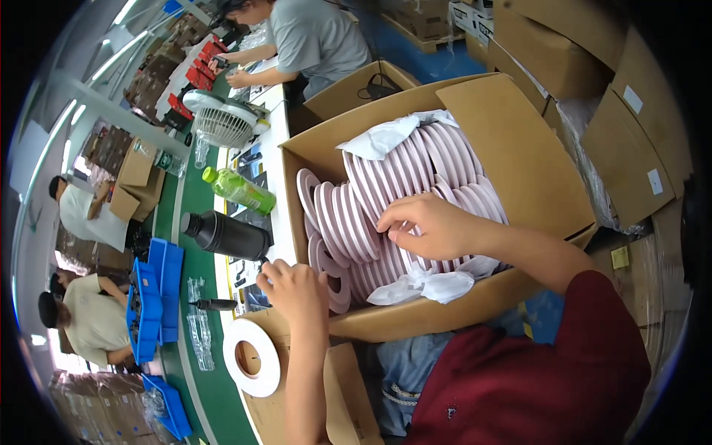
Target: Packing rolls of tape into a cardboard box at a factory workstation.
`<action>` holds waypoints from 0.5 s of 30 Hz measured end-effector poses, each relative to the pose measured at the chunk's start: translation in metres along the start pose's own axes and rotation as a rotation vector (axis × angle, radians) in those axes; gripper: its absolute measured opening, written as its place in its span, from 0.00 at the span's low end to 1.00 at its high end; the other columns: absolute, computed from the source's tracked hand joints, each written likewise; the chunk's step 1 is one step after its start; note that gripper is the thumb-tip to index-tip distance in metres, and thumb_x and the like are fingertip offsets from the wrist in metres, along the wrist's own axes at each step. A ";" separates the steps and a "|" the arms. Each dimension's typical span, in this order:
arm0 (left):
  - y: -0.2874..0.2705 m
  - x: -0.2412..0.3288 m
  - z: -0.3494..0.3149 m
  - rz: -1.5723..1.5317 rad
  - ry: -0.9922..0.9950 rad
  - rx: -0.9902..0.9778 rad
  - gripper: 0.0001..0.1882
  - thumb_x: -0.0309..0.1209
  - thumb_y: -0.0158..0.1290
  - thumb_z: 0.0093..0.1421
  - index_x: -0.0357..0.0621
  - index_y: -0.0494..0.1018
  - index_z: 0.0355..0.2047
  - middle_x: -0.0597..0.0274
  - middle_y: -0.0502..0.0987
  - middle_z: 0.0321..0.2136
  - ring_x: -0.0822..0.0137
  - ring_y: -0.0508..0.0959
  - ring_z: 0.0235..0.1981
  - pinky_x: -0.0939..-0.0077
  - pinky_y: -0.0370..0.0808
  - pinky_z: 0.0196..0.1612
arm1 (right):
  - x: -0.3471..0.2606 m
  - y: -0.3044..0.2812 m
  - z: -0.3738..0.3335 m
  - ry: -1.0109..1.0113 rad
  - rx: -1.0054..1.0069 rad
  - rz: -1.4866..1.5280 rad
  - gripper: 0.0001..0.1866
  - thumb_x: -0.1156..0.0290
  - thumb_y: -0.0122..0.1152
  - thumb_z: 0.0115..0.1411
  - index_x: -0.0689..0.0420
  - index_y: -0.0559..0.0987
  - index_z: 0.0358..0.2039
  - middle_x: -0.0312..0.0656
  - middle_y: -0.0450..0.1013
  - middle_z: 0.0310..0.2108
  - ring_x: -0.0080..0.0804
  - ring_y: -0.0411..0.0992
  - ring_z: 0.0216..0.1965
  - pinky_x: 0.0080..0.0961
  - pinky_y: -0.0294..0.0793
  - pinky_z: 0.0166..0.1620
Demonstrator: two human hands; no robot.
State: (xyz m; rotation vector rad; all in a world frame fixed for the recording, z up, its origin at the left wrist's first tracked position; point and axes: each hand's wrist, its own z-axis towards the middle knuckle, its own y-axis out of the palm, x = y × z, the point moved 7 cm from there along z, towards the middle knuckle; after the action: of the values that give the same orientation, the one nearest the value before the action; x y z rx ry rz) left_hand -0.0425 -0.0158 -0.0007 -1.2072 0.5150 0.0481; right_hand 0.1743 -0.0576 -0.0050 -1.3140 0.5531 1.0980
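Box [415,319], centre of frame: open, looks mostly full, so the rings [363,215] rowed inside are apparently the bulk left. Right hand [424,226], mid-frame: fingers bent at the rings, can't tell if grasping one. Left hand [297,291], lower centre: fingers loosely spread, apparently released. One loose ring [270,360], lower left, is out.

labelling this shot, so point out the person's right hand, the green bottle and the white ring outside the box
right hand [432,224], head view: back of the hand
green bottle [241,191], head view: middle of its side
white ring [270,358], head view: right part of its flat face
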 end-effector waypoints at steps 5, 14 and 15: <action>-0.015 0.021 -0.002 0.034 0.016 0.114 0.16 0.44 0.64 0.46 0.44 0.80 0.27 0.60 0.71 0.32 0.59 0.69 0.43 0.57 0.60 0.56 | -0.008 0.003 -0.001 -0.060 0.009 -0.032 0.10 0.77 0.56 0.58 0.65 0.79 0.39 0.48 0.77 0.39 0.40 0.77 0.39 0.30 0.77 0.43; -0.033 0.002 0.014 0.137 -0.170 0.141 0.11 0.34 0.55 0.49 0.40 0.79 0.29 0.55 0.73 0.35 0.55 0.71 0.42 0.50 0.60 0.57 | 0.003 -0.004 -0.005 -0.173 0.197 -0.181 0.10 0.74 0.57 0.56 0.63 0.81 0.37 0.48 0.77 0.41 0.41 0.75 0.43 0.32 0.73 0.49; -0.054 -0.008 0.018 0.056 -0.192 0.240 0.10 0.34 0.55 0.50 0.40 0.75 0.26 0.53 0.73 0.33 0.52 0.74 0.38 0.52 0.66 0.52 | 0.002 -0.007 -0.005 -0.165 0.200 -0.182 0.10 0.74 0.57 0.56 0.63 0.81 0.37 0.48 0.77 0.41 0.41 0.75 0.43 0.32 0.73 0.49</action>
State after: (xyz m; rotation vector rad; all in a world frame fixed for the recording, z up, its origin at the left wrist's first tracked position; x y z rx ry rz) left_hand -0.0272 -0.0182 0.0550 -0.9427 0.3745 0.1442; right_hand 0.1821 -0.0604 -0.0049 -1.0671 0.4009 0.9646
